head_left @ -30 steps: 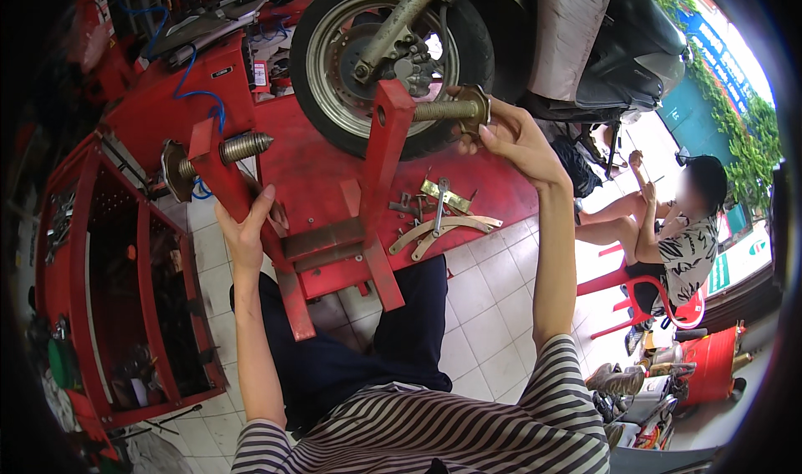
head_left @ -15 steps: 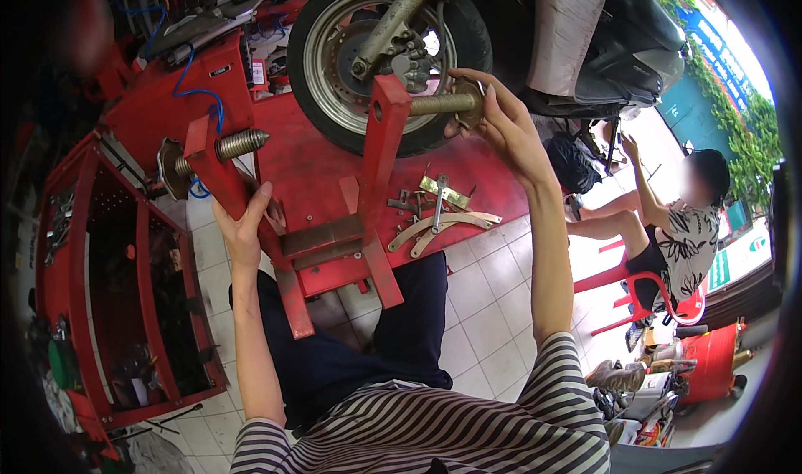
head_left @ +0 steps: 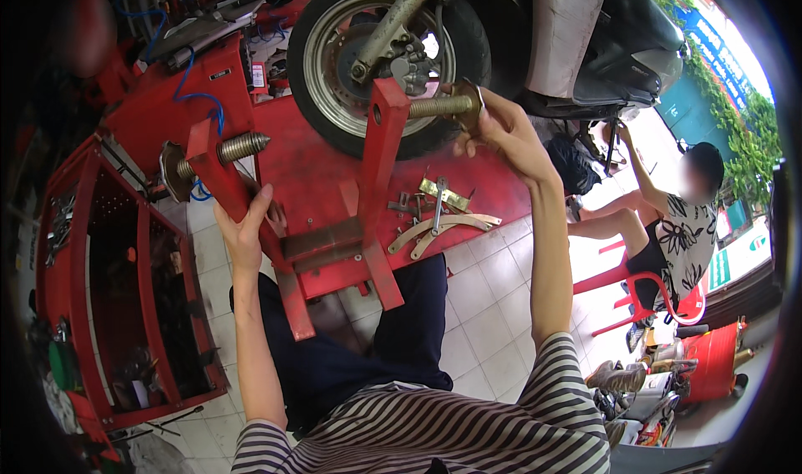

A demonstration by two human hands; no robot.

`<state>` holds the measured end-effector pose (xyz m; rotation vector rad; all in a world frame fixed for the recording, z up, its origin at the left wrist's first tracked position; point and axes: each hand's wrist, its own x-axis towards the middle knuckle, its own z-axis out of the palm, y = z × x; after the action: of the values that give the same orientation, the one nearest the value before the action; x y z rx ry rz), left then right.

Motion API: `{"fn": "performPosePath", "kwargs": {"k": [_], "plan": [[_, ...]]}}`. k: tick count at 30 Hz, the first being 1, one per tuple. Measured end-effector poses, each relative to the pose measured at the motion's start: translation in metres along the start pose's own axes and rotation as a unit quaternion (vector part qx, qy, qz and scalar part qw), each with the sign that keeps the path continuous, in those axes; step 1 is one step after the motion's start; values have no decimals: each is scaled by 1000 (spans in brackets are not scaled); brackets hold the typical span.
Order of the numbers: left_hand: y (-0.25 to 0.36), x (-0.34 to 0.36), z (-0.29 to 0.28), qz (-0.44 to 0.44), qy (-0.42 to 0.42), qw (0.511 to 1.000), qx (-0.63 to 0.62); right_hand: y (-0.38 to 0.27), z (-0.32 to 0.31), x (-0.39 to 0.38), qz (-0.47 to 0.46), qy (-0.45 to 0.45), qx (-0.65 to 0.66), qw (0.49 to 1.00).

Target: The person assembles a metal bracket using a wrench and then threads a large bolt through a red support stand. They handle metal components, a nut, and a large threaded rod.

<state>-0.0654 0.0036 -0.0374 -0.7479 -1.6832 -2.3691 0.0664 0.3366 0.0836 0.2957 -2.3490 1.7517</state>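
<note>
Cabinet: red open-fronted cabinet [head_left: 149, 294] at left; tools [head_left: 63, 217] in its upper part, assorted small items low down, mostly too dark to identify.
Drum: red drum [head_left: 714, 364] at right, metal parts [head_left: 656, 390] heaped beside it; its contents cannot be told.
Platform: red platform [head_left: 501, 180] carrying a wrench [head_left: 439, 202], curved metal strips [head_left: 455, 221] and a gold-coloured bracket [head_left: 454, 193]; motorbike wheel [head_left: 302, 73] above its far part.
Red stand: two-post red stand [head_left: 384, 161] between the hands, over the platform's near edge; a threaded screw in each post.
Left hand [head_left: 244, 230]: fingers wrapped around the left post.
Right hand [head_left: 510, 140]: fingers curled, gripping the round knob [head_left: 469, 105] of the right screw [head_left: 434, 106].
Room: pale tiled floor [head_left: 478, 307]; person [head_left: 681, 244] seated on a red chair [head_left: 647, 282] at right.
</note>
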Motion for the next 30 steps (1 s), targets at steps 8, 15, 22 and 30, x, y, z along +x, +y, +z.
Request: {"fn": "performPosePath", "kwargs": {"k": [8,15,22,30], "plan": [[-11,-72,25,474,126,838,241,5,17,7,-61,98,-63,991],[16,20,129,178,-37,974,137,-6,22,14,3,115,-50,992],[5,37,140,-95,-218,969,-71,-11,21,10,17,92,-22,995],[-14,33,148,-9,-161,984,-73,8,-8,7,46,-40,-18,998]]}}
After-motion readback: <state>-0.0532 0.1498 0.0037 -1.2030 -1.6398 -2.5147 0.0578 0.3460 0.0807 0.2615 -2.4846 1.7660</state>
